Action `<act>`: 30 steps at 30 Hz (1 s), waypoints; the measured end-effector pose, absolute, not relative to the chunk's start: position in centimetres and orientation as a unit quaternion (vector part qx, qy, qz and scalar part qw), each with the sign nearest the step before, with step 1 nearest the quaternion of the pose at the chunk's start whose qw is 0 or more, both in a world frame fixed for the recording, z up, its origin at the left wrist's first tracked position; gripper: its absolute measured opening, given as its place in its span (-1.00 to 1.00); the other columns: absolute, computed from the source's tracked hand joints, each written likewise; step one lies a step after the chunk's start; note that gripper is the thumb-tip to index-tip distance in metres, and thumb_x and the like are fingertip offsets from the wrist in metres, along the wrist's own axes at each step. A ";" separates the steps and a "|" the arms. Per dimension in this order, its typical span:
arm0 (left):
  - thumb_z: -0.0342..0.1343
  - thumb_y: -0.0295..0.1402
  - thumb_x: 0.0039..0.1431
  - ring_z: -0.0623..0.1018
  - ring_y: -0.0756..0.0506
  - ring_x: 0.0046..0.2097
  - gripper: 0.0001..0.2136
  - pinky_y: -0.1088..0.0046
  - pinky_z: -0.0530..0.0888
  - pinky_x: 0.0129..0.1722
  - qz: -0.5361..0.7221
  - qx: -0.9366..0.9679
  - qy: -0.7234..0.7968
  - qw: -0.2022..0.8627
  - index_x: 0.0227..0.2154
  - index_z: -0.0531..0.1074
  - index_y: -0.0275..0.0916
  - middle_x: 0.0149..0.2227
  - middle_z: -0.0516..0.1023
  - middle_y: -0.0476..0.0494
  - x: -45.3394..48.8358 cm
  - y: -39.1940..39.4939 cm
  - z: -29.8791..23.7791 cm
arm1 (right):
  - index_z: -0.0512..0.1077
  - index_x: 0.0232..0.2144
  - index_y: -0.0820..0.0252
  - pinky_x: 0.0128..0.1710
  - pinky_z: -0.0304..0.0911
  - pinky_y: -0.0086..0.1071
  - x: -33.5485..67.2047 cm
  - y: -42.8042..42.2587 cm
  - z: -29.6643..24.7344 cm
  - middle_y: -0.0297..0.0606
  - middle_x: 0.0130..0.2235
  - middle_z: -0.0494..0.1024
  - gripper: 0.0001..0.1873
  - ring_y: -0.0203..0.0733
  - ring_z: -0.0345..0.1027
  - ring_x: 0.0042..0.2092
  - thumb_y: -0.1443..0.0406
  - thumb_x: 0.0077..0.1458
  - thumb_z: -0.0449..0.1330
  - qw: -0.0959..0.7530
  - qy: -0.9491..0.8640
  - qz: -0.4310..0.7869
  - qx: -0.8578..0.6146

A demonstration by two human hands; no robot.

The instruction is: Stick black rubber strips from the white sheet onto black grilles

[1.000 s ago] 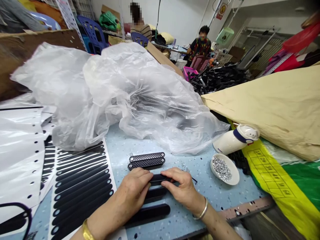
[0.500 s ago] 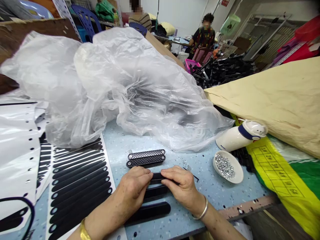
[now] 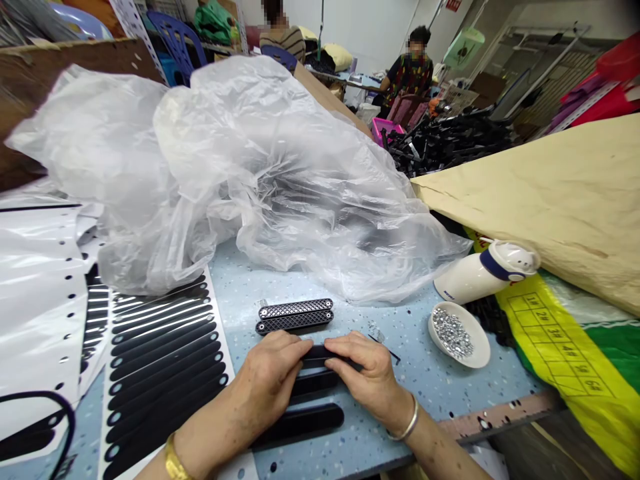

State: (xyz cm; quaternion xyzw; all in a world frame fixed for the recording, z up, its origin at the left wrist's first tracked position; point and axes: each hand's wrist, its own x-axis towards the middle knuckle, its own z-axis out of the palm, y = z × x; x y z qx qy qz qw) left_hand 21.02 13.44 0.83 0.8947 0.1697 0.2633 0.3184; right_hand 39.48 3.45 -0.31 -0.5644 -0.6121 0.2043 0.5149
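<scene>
Between my two hands is a black strip (image 3: 316, 356), pinched at both ends just above the speckled blue tabletop. My left hand (image 3: 273, 373) closes on its left end, thumb and fingers together. On its right end my right hand (image 3: 367, 370) closes in the same way. Nearer me lie two more black strips, a short-looking one (image 3: 314, 385) and a wider one (image 3: 305, 424), both partly covered by my left hand and forearm. Just beyond my hands rest two black bars with a crosshatch pattern (image 3: 295, 315), side by side, with small round fasteners at their ends.
A white bowl of small silver metal pieces (image 3: 453, 333) stands right, below a white bottle (image 3: 485, 270) lying tilted. Sheets of black strips (image 3: 165, 360) cover the left side. Crumpled clear plastic (image 3: 280, 167) fills the back. A thin black hex key (image 3: 385, 348) lies beyond my right hand.
The whole view has shifted slightly. Both hands keep the same hold on the black strip, with little visible movement.
</scene>
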 end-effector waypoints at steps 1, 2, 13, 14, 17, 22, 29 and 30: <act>-0.08 -0.60 0.25 0.51 -0.12 -0.26 -0.69 0.33 0.51 -0.28 0.251 0.898 0.168 0.321 -0.02 0.44 -0.30 -0.27 0.56 -0.22 21.0 13.4 0.9 | 0.59 -0.19 0.15 -0.23 0.42 -0.25 39.5 3.5 -0.4 -0.19 -0.29 0.66 -0.75 -0.14 0.53 -0.26 0.48 0.06 0.28 0.515 -0.613 0.205 -0.563; -0.10 -0.60 0.25 0.51 -0.12 -0.26 -0.68 0.32 0.51 -0.28 0.239 0.902 0.166 0.319 -0.02 0.44 -0.29 -0.27 0.56 -0.23 21.0 13.4 1.0 | 0.59 -0.20 0.15 -0.23 0.41 -0.24 39.6 3.5 -0.4 -0.19 -0.28 0.66 -0.76 -0.14 0.53 -0.26 0.47 0.06 0.28 0.514 -0.614 0.205 -0.563; -0.13 -0.61 0.19 0.55 -0.17 -0.29 -0.64 0.24 0.55 -0.34 0.206 0.921 0.166 0.285 -0.15 0.55 -0.30 -0.29 0.57 -0.29 21.3 13.4 1.3 | 0.61 -0.24 0.15 -0.22 0.43 -0.24 39.7 3.5 -0.5 -0.17 -0.29 0.65 -0.79 -0.14 0.52 -0.26 0.45 0.06 0.28 0.506 -0.603 0.221 -0.575; -0.11 -0.59 0.20 0.57 -0.18 -0.25 -0.65 0.24 0.56 -0.30 0.213 0.919 0.171 0.284 -0.14 0.55 -0.29 -0.25 0.58 -0.31 21.2 13.4 1.4 | 0.60 -0.22 0.15 -0.22 0.45 -0.25 39.9 3.5 -0.3 -0.18 -0.28 0.65 -0.76 -0.14 0.52 -0.25 0.46 0.04 0.28 0.500 -0.601 0.230 -0.579; -0.01 -0.54 0.20 0.60 -0.20 -0.08 -0.71 0.28 0.57 -0.14 0.255 0.910 0.183 0.272 -0.09 0.52 -0.31 -0.07 0.58 -0.36 20.2 13.4 3.0 | 0.56 -0.13 0.13 -0.27 0.48 -0.31 40.7 2.8 1.0 -0.20 -0.22 0.64 -0.67 -0.16 0.53 -0.24 0.48 0.03 0.25 0.464 -0.601 0.242 -0.604; 0.14 -0.47 0.17 0.63 -0.06 -0.20 -0.80 0.52 0.52 -0.14 0.336 0.864 0.296 0.231 -0.14 0.52 -0.23 -0.20 0.65 -0.14 13.1 13.1 7.8 | 0.51 -0.10 0.17 -0.13 0.48 -0.28 38.0 0.8 4.3 -0.16 -0.17 0.62 -0.64 -0.13 0.52 -0.15 0.54 0.09 0.15 0.447 -0.663 0.103 -0.592; 0.15 -0.29 0.10 0.19 0.09 -0.68 -0.58 0.59 0.14 -0.67 0.343 0.690 0.601 0.213 -0.81 0.23 -0.26 -0.77 0.13 0.12 -0.3 5.8 4.9 | 0.47 -0.12 0.28 -0.13 0.48 -0.15 23.2 2.8 2.5 -0.04 -0.19 0.60 -0.67 -0.01 0.49 -0.12 0.53 0.07 0.09 0.499 -0.766 0.110 -0.389; 0.18 -0.27 0.06 0.21 0.09 -0.66 -0.60 0.59 0.15 -0.65 0.346 0.648 0.631 0.251 -0.81 0.28 -0.27 -0.76 0.16 0.11 -1.1 4.6 4.0 | 0.45 -0.08 0.29 -0.08 0.44 -0.07 21.3 3.1 1.6 -0.01 -0.13 0.58 -0.64 0.05 0.46 -0.05 0.53 0.07 0.07 0.475 -0.770 0.113 -0.411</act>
